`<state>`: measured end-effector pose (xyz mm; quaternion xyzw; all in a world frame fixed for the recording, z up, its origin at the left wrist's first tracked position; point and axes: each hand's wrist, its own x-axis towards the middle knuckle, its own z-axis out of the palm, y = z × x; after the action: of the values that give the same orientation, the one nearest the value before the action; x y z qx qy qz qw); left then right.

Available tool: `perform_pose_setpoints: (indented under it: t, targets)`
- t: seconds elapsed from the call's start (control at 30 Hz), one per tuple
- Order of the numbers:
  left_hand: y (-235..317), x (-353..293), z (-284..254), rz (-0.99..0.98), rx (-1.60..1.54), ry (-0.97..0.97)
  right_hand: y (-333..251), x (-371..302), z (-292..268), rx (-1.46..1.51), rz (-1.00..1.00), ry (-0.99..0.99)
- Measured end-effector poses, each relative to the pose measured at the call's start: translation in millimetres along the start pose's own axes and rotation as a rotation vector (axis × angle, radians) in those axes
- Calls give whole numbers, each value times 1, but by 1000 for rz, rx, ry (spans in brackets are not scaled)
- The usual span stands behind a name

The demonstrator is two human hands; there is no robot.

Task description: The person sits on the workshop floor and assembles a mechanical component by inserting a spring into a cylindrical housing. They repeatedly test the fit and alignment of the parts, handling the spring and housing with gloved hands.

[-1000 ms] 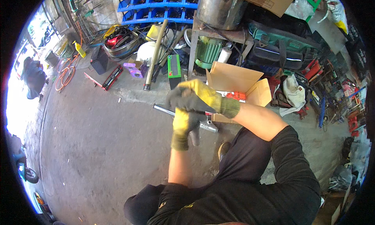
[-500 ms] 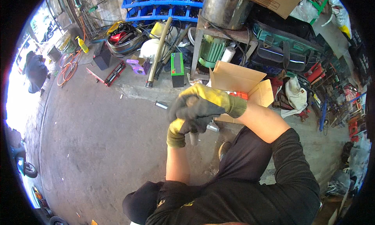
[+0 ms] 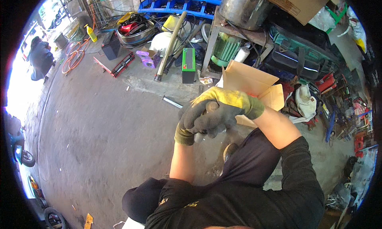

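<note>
My hands are pressed together in front of me, both in yellow and dark grey work gloves. My right hand lies over the top, its fingers closed round the other glove. Beneath it and to the left, my left hand is closed too, largely covered. Whatever may be between the gloves is hidden. A shiny metal tube lies on the floor just beyond my left hand. Close behind my right hand stands an open cardboard box, its flaps folded out; something orange-red shows faintly inside.
Beyond the hands stand a green and black battery, a long pole, a purple box and a red metal frame. Blue parts bins line the back. A tool bag sits right. Far left, a person bends.
The view has shifted, so the surroundings sit farther right and slightly lower. My gloved hands have turned against each other, the right covering more of the left.
</note>
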<state>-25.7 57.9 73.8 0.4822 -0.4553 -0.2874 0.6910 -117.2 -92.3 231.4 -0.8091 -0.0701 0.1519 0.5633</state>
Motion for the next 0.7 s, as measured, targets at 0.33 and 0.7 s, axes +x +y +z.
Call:
perform_pose_setpoints:
  t: [0.33, 0.7]
  targets:
    - [-53, 14, 44, -204, 467, 494, 30, 37, 31, 123, 244, 710]
    - [-47, -11, 2, 12, 277, 189, 21, 21, 9, 97, -69, 115]
